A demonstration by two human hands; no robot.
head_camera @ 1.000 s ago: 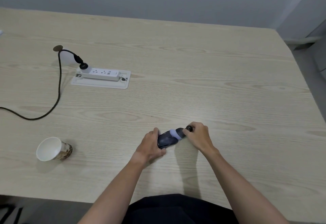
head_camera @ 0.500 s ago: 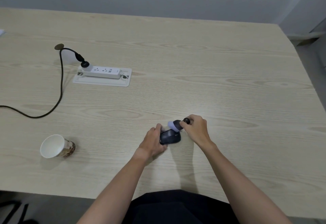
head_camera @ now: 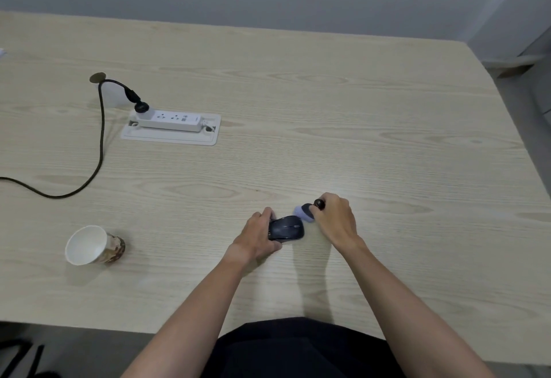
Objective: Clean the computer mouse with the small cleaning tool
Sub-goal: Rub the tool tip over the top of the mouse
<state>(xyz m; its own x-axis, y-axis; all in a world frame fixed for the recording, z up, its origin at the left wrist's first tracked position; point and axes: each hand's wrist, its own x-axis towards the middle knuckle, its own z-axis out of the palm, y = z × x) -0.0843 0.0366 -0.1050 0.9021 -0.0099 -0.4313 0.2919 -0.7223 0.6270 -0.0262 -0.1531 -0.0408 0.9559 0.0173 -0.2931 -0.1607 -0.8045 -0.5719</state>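
Observation:
A dark computer mouse [head_camera: 286, 227] lies flat on the light wooden table [head_camera: 328, 127], near the front middle. My left hand [head_camera: 258, 234] grips its left end, thumb at the near side and fingers over the far side. My right hand [head_camera: 335, 218] holds the small cleaning tool [head_camera: 305, 212], a short dark handle with a pale lilac brush head. The brush head sits just off the mouse's far right corner, close to it or barely touching; I cannot tell which.
A paper cup [head_camera: 94, 245] lies on its side at the front left. A white power strip [head_camera: 173, 121] sits in a recessed tray at the back left, with a black cable [head_camera: 100, 151] curving toward the left edge. The table's front edge runs just below my forearms.
The brush head has slid off the top of the mouse toward its far right end. My left hand has stayed on the mouse. The view has shifted slightly.

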